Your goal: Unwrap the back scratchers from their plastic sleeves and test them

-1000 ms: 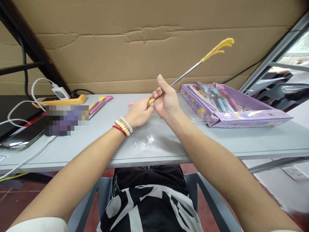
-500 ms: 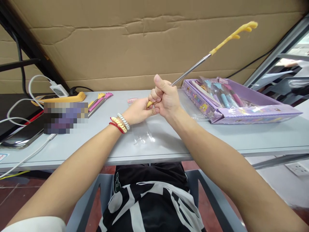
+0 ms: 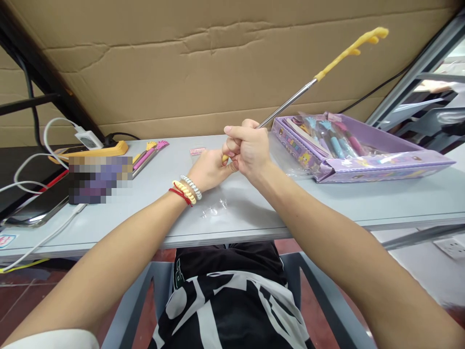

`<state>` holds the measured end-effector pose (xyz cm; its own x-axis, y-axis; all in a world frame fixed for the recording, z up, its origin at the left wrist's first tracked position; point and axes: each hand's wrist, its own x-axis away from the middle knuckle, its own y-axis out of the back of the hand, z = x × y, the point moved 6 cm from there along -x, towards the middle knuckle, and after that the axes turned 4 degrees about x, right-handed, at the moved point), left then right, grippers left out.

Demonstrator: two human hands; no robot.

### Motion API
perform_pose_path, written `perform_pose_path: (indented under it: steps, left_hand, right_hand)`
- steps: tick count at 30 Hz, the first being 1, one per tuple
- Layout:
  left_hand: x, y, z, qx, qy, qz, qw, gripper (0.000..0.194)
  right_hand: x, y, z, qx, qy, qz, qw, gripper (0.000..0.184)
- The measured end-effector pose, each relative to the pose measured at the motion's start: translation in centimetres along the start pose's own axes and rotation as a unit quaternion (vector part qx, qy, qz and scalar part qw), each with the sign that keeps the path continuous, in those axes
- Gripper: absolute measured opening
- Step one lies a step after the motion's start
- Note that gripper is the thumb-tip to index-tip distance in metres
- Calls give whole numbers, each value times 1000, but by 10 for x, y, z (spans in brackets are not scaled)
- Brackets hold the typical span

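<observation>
1. Clear plastic wrapper (image 3: pixel 217 208) lies on the tabletop (image 3: pixel 123 213), six o'clock from the left hand (image 3: pixel 208 170).
2. Its fingers pinch the extended yellow back scratcher's (image 3: pixel 290 100) handle end.
3. The right hand (image 3: pixel 253 154) curls its fingers around it, claw (image 3: pixel 348 51) toward two o'clock.
4. Nine o'clock: pink-and-yellow back scratchers (image 3: pixel 148 156); three o'clock: purple box (image 3: pixel 385 168).

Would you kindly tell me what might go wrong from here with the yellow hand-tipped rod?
The rod slants up from the right hand, so its tip might hit the purple box if it dips, though depth is hard to judge. The clear plastic wrapper near the left hand could get brushed off the desk.
</observation>
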<state>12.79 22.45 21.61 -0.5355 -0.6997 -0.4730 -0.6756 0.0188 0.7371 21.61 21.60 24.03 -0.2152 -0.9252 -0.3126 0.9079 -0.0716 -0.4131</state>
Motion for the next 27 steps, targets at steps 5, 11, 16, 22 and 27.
perform_pose_path:
  steps: [5,11,16,22,27]
  left_hand:
    - [0,0,-1,-37,7,-10,999,39]
    - [2,0,-4,-53,6,-34,998,34]
    - [1,3,-9,-93,23,-39,995,37]
    - [4,2,-10,-105,27,-23,994,47]
    - [7,1,-11,-80,-1,-23,997,39]
  right_hand:
    - [-1,1,3,17,14,-13,1000,54]
    - [0,2,8,1,5,-38,999,50]
    - [0,3,13,0,15,-51,999,49]
    - [-2,5,11,-46,-5,-43,998,50]
    - [-4,9,10,-87,-3,-40,995,53]
